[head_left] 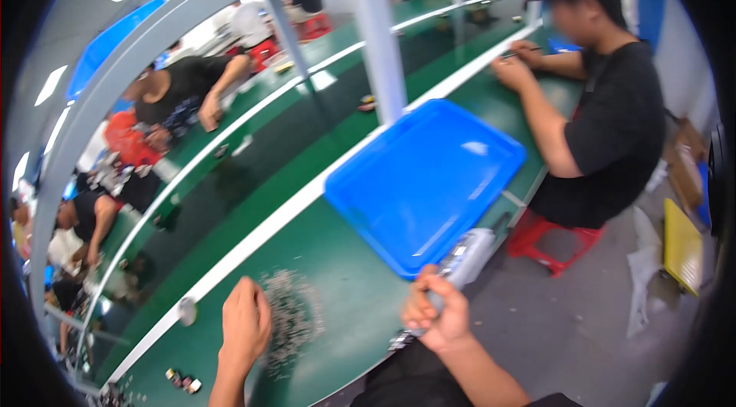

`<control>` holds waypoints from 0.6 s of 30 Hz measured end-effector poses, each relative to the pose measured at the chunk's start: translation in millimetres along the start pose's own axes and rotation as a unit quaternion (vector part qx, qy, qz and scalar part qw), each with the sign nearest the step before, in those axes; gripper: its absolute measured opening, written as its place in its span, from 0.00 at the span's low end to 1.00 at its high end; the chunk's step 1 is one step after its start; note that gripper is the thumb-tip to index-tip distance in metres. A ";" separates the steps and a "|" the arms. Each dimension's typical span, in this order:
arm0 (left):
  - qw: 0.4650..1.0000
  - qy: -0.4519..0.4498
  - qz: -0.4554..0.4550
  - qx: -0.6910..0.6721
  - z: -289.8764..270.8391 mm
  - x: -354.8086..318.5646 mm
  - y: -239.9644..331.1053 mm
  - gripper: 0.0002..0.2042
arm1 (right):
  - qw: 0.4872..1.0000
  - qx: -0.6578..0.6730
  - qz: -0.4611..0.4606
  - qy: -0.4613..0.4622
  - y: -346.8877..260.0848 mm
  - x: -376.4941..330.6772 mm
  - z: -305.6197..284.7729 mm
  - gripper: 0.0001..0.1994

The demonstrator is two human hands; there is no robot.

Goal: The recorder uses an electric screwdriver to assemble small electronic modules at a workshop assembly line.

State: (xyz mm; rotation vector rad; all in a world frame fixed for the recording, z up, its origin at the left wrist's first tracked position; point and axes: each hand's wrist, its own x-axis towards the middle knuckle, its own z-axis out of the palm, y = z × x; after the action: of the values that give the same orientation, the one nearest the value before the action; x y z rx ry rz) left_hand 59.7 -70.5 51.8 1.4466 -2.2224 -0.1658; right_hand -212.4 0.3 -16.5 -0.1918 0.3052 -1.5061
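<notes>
Green workbench (345, 269) running diagonally beneath both hands, edged by a white strip on its far side. Blue plastic tray (425, 181), shallow and rectangular, lying on the bench just beyond the right hand. Co-worker in a black shirt (613, 123), seated on a red stool (552, 242) beyond the tray, both hands together at the bench edge. Pile of small grey metal parts (291, 315) spread on the bench between the two hands, touching the left one. Left hand (245, 326): forearm rising from the lower edge, back of the hand upward, fingers curled down onto the near edge of the pile; what they pinch cannot be told. Right hand (437, 315): forearm entering from the lower right, fist closed around a silver-grey cylindrical tool (466, 257) that points away toward the tray's near corner.
</notes>
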 end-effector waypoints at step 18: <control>0.734 -0.234 -0.091 -0.631 52.4 -55.8 101.4 0.05 | 0.968 -0.043 -0.243 -0.053 -5.1 -46.2 38.1 0.07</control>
State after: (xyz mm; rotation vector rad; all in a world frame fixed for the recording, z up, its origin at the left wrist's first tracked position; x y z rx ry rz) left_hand -30.0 14.9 23.4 0.7818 -1.4915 -1.8521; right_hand -206.9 43.5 24.8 -0.4392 0.2475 -1.9611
